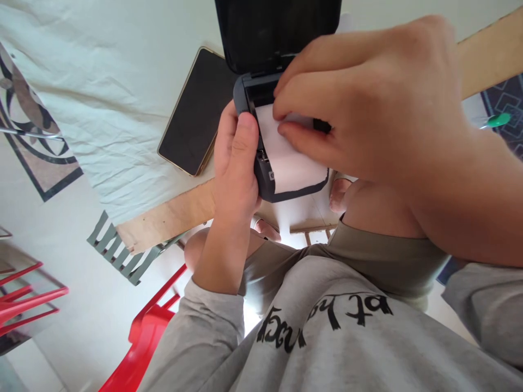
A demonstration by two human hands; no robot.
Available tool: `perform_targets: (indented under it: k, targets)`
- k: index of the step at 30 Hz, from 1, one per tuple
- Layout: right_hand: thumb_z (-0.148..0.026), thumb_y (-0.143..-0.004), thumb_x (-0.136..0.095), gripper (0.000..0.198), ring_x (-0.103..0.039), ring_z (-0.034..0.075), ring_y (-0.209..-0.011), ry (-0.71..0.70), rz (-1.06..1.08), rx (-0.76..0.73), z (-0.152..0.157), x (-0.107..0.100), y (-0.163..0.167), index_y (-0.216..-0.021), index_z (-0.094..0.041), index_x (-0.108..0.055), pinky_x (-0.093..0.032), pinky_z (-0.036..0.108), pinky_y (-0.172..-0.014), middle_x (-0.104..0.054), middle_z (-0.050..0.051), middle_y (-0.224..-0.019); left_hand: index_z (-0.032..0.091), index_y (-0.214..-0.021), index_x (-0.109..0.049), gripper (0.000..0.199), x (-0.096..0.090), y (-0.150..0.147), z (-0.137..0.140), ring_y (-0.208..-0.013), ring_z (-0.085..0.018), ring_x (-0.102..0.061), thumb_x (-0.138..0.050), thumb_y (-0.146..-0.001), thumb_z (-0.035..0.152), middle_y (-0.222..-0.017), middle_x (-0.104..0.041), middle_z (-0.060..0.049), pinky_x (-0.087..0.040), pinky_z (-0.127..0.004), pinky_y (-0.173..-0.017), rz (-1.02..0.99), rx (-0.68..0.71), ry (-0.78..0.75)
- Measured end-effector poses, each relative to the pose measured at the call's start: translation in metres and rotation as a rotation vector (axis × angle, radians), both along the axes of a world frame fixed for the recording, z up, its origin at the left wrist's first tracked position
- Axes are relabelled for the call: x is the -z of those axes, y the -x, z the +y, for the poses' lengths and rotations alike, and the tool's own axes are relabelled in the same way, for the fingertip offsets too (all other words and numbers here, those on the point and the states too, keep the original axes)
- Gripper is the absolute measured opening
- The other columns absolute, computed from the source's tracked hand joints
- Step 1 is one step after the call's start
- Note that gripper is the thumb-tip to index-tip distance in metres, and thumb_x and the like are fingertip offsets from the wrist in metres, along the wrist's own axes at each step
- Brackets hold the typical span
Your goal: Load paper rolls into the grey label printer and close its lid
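The left hand wraps the side of a black device, thumb pressed along its rim, holding it by the table's near edge with its lid raised. The right hand arches in from the other side, fingers bent and thumb close to them, over white paper inside; I can't tell whether it pinches the paper. 1 phone lies on the pale, wrinkled cloth. A wooden strip edges the table; below stands a red chair.
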State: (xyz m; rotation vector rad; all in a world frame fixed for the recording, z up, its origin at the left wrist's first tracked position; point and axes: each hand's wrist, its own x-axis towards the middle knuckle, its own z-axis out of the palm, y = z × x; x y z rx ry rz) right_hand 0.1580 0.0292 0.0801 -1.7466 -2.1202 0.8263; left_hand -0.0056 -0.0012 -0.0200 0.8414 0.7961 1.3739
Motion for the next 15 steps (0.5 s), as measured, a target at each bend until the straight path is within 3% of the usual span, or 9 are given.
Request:
perform_targets:
  k: [2,3,8,10,12,14,15]
  targets:
    - [-0.035,-0.097,-0.057,0.026,-0.070,0.021,-0.134,0.024,-0.274,-0.055,0.002,-0.004,0.001,-0.109,-0.019,-0.074,-0.061,0.021,-0.090,-0.066,0.003,-0.106,0.028,-0.116,-0.083,0.039,0.003,0.003,0.002,-0.113,-0.026,-0.068,-0.074,-0.104,0.064,-0.114,-0.076,-0.005,-0.058,-0.036,-0.102,0.016,0.029,-0.059]
    - [-0.036,-0.097,-0.058,0.026,-0.070,0.019,-0.130,0.016,-0.310,-0.079,0.004,-0.005,0.001,-0.113,-0.021,-0.072,-0.060,0.019,-0.088,-0.062,0.005,-0.099,0.027,-0.115,-0.082,0.039,0.004,0.004,0.002,-0.110,-0.026,-0.067,-0.075,-0.103,0.064,-0.113,-0.074,-0.006,-0.058,-0.036,-0.100,0.030,0.038,-0.086]
    - [-0.028,-0.083,-0.081,0.026,-0.067,0.006,-0.101,0.034,-0.154,-0.172,0.017,0.002,-0.006,-0.105,-0.022,-0.068,-0.058,0.016,-0.085,-0.052,0.001,-0.078,0.027,-0.111,-0.082,0.039,-0.005,0.004,-0.001,-0.113,-0.026,-0.067,-0.074,-0.103,0.065,-0.114,-0.072,-0.006,-0.056,-0.037,-0.107,0.071,0.050,-0.077]
    - [-0.020,-0.075,-0.085,0.030,-0.060,-0.001,-0.089,0.025,-0.017,-0.209,0.020,0.006,-0.011,-0.098,-0.019,-0.067,-0.054,0.010,-0.081,-0.051,-0.004,-0.073,0.027,-0.117,-0.082,0.046,-0.011,0.005,-0.004,-0.125,-0.030,-0.068,-0.077,-0.100,0.069,-0.123,-0.075,-0.007,-0.055,-0.041,-0.117,0.100,0.044,-0.022]
    - [-0.014,-0.070,-0.084,0.030,-0.053,-0.008,-0.081,0.047,0.293,-0.196,0.019,0.007,-0.016,-0.096,-0.017,-0.068,-0.045,0.001,-0.072,-0.053,-0.008,-0.074,0.028,-0.119,-0.083,0.053,-0.013,0.006,-0.006,-0.132,-0.034,-0.068,-0.084,-0.091,0.073,-0.127,-0.077,-0.008,-0.055,-0.046,-0.120,0.166,0.025,0.045]
    - [-0.025,-0.079,-0.080,0.022,-0.055,-0.011,-0.077,0.138,0.620,-0.131,0.015,0.006,-0.023,-0.097,-0.014,-0.072,-0.042,-0.001,-0.070,-0.059,-0.009,-0.081,0.031,-0.120,-0.083,0.057,-0.011,0.008,-0.006,-0.129,-0.035,-0.071,-0.086,-0.087,0.077,-0.125,-0.078,-0.007,-0.058,-0.049,-0.115,0.215,-0.014,0.094]
    - [-0.041,-0.089,-0.073,0.028,-0.059,-0.010,-0.078,0.156,0.724,-0.085,0.012,0.005,-0.028,-0.098,-0.014,-0.074,-0.046,0.001,-0.071,-0.063,-0.008,-0.087,0.032,-0.121,-0.083,0.058,-0.008,0.008,-0.005,-0.128,-0.035,-0.072,-0.086,-0.086,0.078,-0.123,-0.078,-0.006,-0.058,-0.050,-0.115,0.224,-0.022,0.106]
